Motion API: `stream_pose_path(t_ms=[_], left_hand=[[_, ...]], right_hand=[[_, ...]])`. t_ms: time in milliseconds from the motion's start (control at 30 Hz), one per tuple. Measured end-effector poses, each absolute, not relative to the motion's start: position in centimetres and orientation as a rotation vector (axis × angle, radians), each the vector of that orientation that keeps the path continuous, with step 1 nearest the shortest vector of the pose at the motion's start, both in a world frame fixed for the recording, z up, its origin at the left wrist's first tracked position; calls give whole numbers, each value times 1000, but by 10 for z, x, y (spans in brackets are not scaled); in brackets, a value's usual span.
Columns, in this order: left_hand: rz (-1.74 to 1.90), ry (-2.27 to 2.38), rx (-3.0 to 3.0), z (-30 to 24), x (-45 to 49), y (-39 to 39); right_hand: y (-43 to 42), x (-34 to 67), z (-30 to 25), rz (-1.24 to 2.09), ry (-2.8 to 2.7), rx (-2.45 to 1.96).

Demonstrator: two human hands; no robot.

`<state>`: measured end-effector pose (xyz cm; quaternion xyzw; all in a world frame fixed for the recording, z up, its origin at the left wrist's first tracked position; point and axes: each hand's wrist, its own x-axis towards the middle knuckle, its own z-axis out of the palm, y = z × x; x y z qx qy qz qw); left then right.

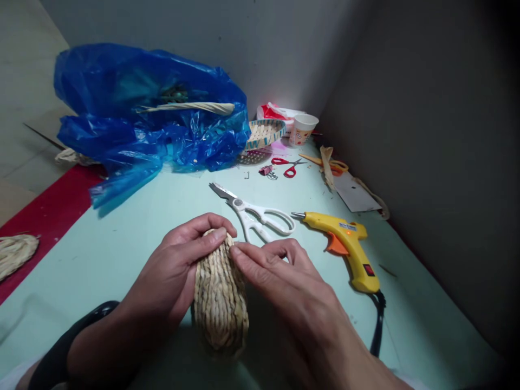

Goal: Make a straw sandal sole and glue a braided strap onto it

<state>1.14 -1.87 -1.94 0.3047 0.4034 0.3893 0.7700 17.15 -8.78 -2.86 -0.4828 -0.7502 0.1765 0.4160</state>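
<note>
Woven piece (221,303) of braided straw, between both hands; gripped at far end by left hand (173,265), thumb over edge; pinched at same edge by fingertips of right hand (292,279). Possible trouble: loosening of outer row, from too light pinch; burn, if hot, from glue gun (353,249) just right of right hand; scratch from white scissors (239,203) beyond both hands. Label on glue gun, too small for reading; likewise print on paper cup (303,130), farther beyond.
</note>
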Motion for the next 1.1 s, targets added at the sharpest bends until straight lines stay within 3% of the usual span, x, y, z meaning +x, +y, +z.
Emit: stream_pose_path(t_ms=[167, 667, 1100], left_hand=[[922, 891, 643, -15, 17, -19], [1108, 1003, 650, -8, 18, -24], [1152, 955, 701, -11, 16, -26]], right_hand=[[-86, 177, -19, 609, -1859, -1188], [-92, 168, -13, 597, -1874, -1058], [-99, 160, -18, 632, -1817, -1218]])
